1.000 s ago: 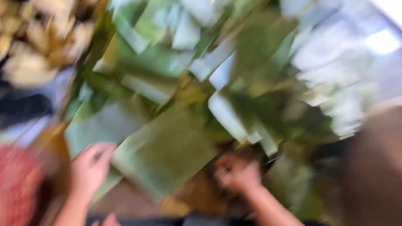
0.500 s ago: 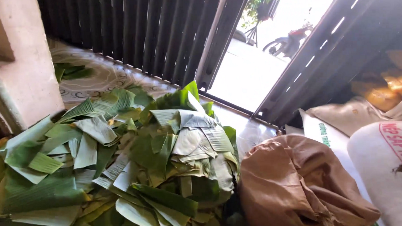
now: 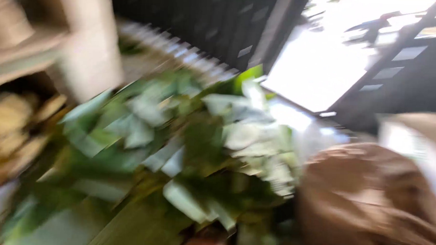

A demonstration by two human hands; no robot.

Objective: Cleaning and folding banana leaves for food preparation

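A heap of cut green leaves [image 3: 178, 150] lay left of a brown sack [image 3: 370, 200], its contents hidden. Neither hand was clearly visible through the blur, so finger state could not be told.

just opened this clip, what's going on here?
The frame is heavily motion-blurred. The head camera looks across a big pile of cut green leaves on the floor, with a brown sack to the right of it and a bright open doorway behind. Yellowish items sit at the left edge, too blurred to identify. Neither of the person's hands can be clearly made out, so nothing is visibly being held at this moment.
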